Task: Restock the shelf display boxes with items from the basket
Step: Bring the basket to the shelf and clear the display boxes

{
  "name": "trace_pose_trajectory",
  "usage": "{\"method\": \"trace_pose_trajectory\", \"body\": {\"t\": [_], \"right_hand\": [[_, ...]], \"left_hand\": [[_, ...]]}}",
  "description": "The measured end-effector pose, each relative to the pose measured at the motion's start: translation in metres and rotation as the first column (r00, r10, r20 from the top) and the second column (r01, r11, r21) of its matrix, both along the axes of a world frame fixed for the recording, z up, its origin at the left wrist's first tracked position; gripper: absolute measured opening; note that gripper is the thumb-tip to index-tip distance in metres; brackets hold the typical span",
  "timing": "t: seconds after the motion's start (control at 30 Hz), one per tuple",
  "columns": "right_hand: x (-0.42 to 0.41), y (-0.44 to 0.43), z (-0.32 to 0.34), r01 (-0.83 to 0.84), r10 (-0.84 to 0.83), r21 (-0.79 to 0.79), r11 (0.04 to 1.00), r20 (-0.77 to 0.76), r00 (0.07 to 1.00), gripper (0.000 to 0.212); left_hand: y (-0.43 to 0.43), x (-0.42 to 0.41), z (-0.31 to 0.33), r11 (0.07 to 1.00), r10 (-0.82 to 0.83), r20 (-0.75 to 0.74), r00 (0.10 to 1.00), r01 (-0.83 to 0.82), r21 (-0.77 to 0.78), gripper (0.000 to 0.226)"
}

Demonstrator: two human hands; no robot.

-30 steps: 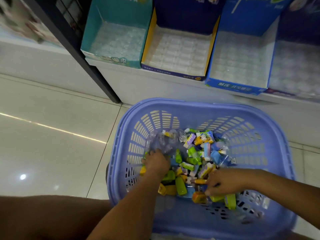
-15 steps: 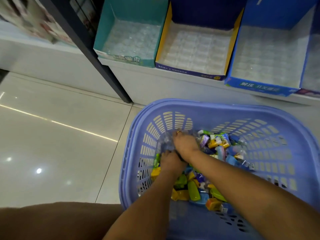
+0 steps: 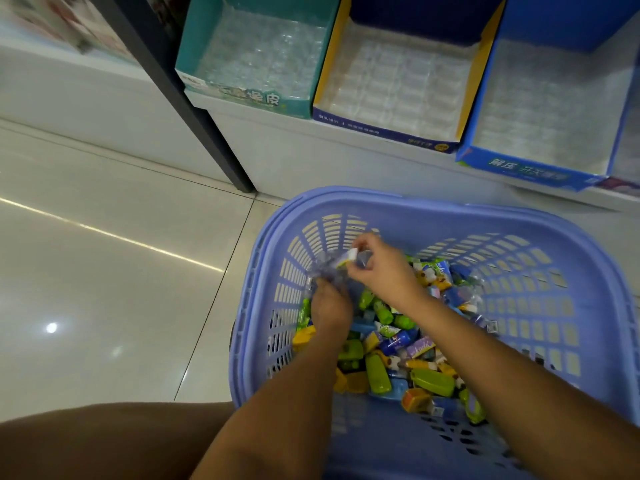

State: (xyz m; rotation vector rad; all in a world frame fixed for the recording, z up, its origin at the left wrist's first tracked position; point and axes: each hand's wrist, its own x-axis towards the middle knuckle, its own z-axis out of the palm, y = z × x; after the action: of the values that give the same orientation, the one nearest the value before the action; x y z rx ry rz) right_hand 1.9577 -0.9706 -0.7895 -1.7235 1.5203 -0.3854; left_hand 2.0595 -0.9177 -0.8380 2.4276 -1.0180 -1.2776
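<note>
A lilac plastic basket stands on the floor, holding several small colourful packets. My left hand grips a crumpled clear plastic wrapper at the basket's left inner side. My right hand pinches a small white and green item sticking out of that wrapper's top. Above, on a white shelf, stand a teal display box, a yellow-sided navy box and a blue box; each shows only a clear plastic tray inside.
A black shelf post slants down to the glossy tiled floor left of the basket. My knee fills the lower left corner. A further box edge shows at far right.
My right hand left the packets at the basket's right, crossed to the wrapper held by my left hand, and now has lifted slightly, pinching an item at its top.
</note>
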Motion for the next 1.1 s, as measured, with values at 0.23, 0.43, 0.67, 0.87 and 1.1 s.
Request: {"method": "trace_pose_trajectory", "body": {"t": [0.23,0.43,0.67,0.87,1.1], "right_hand": [[-0.076,0.006,0.034,0.057,0.170,0.297,0.953,-0.681,0.712,0.035],[-0.047,0.007,-0.005,-0.323,0.294,0.067,0.944,-0.613,0.733,0.038],[-0.019,-0.006,-0.038,-0.143,0.190,0.126,0.982,-0.687,0.701,0.028],[-0.033,0.002,-0.064,-0.357,0.329,0.042,0.933,-0.497,0.803,0.032],[-0.040,0.003,-0.073,-0.571,0.415,-0.018,0.821,-0.668,0.617,0.039]], "left_hand": [[0.011,0.008,0.016,0.926,-0.376,0.294,0.878,0.368,0.087,0.054],[0.038,0.008,0.018,0.867,-0.435,0.228,0.871,0.336,0.369,0.071],[0.034,0.012,0.017,0.928,-0.222,0.108,0.969,0.177,0.327,0.076],[0.024,0.016,-0.004,0.962,-0.023,-0.142,0.990,0.061,0.265,0.068],[0.018,0.010,-0.013,0.965,0.101,-0.268,0.958,-0.029,0.261,0.050]]}}
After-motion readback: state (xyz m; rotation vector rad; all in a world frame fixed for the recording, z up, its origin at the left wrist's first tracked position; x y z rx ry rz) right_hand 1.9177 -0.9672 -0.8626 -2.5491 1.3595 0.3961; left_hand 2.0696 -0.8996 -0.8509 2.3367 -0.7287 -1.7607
